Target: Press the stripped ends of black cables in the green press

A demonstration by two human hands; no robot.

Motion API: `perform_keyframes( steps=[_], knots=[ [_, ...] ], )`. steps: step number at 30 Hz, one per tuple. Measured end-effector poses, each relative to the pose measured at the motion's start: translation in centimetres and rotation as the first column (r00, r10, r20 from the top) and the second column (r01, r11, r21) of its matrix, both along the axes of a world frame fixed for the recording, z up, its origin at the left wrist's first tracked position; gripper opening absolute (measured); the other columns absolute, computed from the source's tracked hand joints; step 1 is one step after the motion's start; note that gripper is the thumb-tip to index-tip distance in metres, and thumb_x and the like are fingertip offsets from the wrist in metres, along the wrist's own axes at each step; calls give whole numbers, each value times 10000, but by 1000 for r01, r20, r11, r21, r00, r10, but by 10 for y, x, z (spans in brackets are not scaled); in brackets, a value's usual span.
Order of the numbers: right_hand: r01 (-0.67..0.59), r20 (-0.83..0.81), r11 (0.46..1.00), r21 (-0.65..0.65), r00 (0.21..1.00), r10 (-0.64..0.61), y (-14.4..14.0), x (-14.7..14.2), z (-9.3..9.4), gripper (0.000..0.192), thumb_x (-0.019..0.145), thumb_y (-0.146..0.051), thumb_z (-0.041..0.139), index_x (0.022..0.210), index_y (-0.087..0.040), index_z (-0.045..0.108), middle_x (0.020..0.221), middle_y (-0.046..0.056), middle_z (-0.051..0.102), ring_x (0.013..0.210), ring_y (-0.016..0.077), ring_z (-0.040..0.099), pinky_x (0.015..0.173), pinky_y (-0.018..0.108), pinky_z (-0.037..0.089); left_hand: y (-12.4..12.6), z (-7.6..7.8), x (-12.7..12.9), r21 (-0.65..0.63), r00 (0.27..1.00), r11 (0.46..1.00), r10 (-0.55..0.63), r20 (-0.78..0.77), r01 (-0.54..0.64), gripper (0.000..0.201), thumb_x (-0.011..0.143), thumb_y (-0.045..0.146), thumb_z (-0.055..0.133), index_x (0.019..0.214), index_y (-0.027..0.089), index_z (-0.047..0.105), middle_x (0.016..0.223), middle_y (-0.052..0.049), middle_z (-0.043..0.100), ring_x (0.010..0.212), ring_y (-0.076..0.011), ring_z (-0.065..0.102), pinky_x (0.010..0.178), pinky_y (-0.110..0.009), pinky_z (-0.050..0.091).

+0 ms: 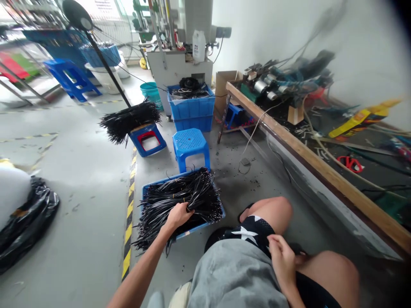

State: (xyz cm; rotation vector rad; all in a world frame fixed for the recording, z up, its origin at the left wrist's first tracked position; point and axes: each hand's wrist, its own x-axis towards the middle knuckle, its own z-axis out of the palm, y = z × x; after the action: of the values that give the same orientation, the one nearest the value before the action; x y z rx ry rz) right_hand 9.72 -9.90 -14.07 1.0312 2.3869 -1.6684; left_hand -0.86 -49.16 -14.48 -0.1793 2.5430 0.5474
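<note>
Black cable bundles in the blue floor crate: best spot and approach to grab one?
Take a bundle at its middle, near the thin tie band, coming from above on the near side. The cables lie roughly flat and fan out loosely at both ends over the blue crate rim, so the ends would splay. The left hand already closes its fingers over the pile there; the right hand rests at the lap.

— How's the light?

— Bright, even daylight, coming from the windows (pixel 105 17) at the far left, which are washed out to white. The grey floor (pixel 80 179) carries only soft shadows, the deepest under the blue crate (pixel 180 233).

— And sharpness?

— Sharp in the middle. The worktop (pixel 321 167) on the right smears with motion blur; its clutter is perhaps tools, hard to tell. Straight edges bow outward, and the right corners darken to black.
</note>
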Motion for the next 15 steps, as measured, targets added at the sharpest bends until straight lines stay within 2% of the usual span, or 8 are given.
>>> perform_keyframes(
  steps=[2,4,5,7,9,11,13,15],
  knots=[
    [-143,-60,970,-194,989,134,-33,-10,16,562,740,-727,770,929,-198,773,647,19,633,634,229,567,594,330,438,5,39,0,19,996,1000,-3,-92,5,267,1073,428,700,1137,175,759,1123,-87,808,1069,-269,776,976,-469,612],
    [-303,-130,862,-407,953,274,-72,-22,33,620,735,-732,855,966,-158,816,688,59,709,672,249,659,585,318,465,19,77,-1,40,983,999,-13,-183,21,192,1058,379,672,1070,207,758,1087,-117,835,1085,-312,799,927,-402,574],
    [-358,-168,791,-496,933,317,-90,-28,43,661,720,-725,898,1026,-143,831,798,111,783,788,294,744,634,335,526,30,94,-1,49,975,998,-23,-220,35,184,1050,384,662,1069,224,751,1082,-125,844,1092,-335,807,891,-391,562],
    [-406,-258,668,-623,914,314,-120,-44,64,798,673,-756,944,1206,-179,803,1075,152,843,1018,332,805,873,444,626,56,123,1,61,960,995,-55,-275,75,197,1033,407,650,1095,246,745,1055,-138,850,1078,-376,817,829,-396,546],
    [-459,-380,568,-683,888,260,-133,-60,88,875,563,-782,993,1206,-228,779,1143,119,832,1126,328,792,1063,511,595,86,144,5,74,943,986,-119,-310,149,223,992,374,668,1171,274,753,1046,-138,852,1060,-391,824,802,-402,541],
    [-484,-482,531,-696,862,154,-129,-72,113,770,645,-819,933,1160,-267,780,1122,77,825,1225,308,753,1174,504,539,116,155,11,74,922,970,-194,-334,231,411,920,317,714,1331,309,733,1037,-141,852,1033,-418,829,789,-423,541],
    [-436,-518,474,-765,854,-50,-113,-76,135,602,694,-644,991,1138,-293,785,1081,33,818,1158,273,753,1182,479,534,142,161,16,78,903,947,-271,-334,313,502,907,234,667,1400,319,713,1016,-145,848,962,-417,837,747,-427,538],
    [-346,-471,388,-854,831,-295,-91,-71,153,497,673,-452,1044,1076,-295,798,998,2,804,983,229,747,1090,437,580,164,163,20,78,890,918,-354,-288,390,559,899,173,633,1431,334,691,1052,-143,848,984,-406,838,779,-430,550]
  ],
)
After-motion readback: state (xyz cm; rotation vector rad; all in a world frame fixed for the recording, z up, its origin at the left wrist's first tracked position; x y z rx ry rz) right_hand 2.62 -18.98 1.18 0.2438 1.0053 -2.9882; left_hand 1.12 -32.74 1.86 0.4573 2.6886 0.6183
